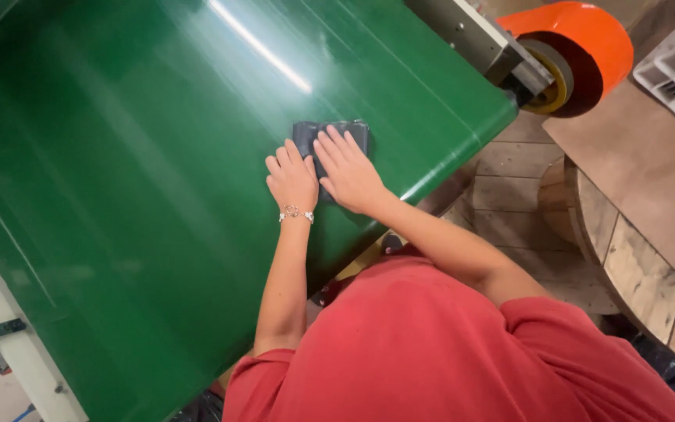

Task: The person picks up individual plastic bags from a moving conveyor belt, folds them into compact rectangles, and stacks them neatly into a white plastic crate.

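I have both hands flat on a small folded piece of dark grey cloth that lies on the glossy green counter, near the counter's right-hand edge. My right hand lies on top of the cloth with fingers stretched and spread, palm pressing down; it grips nothing. My left hand, with a thin beaded bracelet at the wrist, rests just beside it, its fingertips at the near left corner of the cloth, fingers loosely curled and likewise closed on nothing. I judge that I am in the middle of pressing or smoothing the folded cloth against the counter; any next move would call for keeping the folds together under an even, flat palm so that the layers do not slide on the slick surface. Beyond the counter's far right corner sits a round orange guard over a yellowish wheel, on a grey metal bracket. I see no packages, labels or signs around the counter.
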